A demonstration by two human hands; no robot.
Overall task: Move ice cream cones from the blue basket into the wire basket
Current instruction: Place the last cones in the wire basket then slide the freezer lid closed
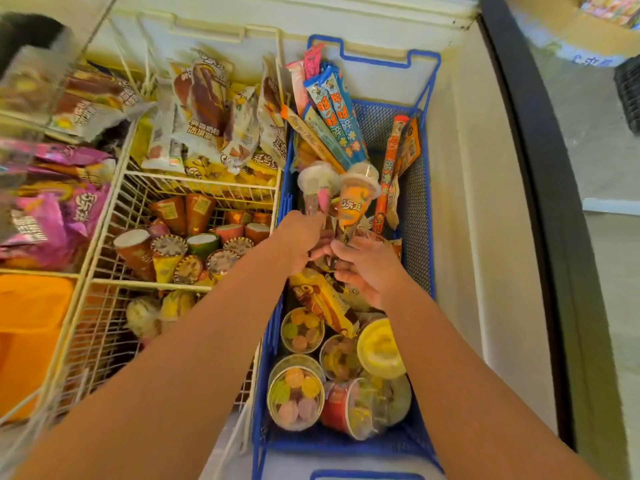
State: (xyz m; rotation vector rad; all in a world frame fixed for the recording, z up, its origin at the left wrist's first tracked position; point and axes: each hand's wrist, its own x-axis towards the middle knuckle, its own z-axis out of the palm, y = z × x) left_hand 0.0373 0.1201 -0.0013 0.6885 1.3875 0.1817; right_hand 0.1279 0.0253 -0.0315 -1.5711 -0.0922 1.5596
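Head view: left hand (301,237) grips a pink cone (313,188) above the blue basket (424,202); right hand (367,268), close beside it, meets an orange cone (356,199), grip unclear to me; several cones (169,249) already fill the wire basket (207,177); I judge at least these two remain.

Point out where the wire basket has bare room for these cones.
Freest: the wire basket's near compartment, bare wire between the cross bar, the orange container and the left forearm. A small bare strip lies far-left of the standing cones. Crowded: the cone cluster itself and the blue basket's middle.
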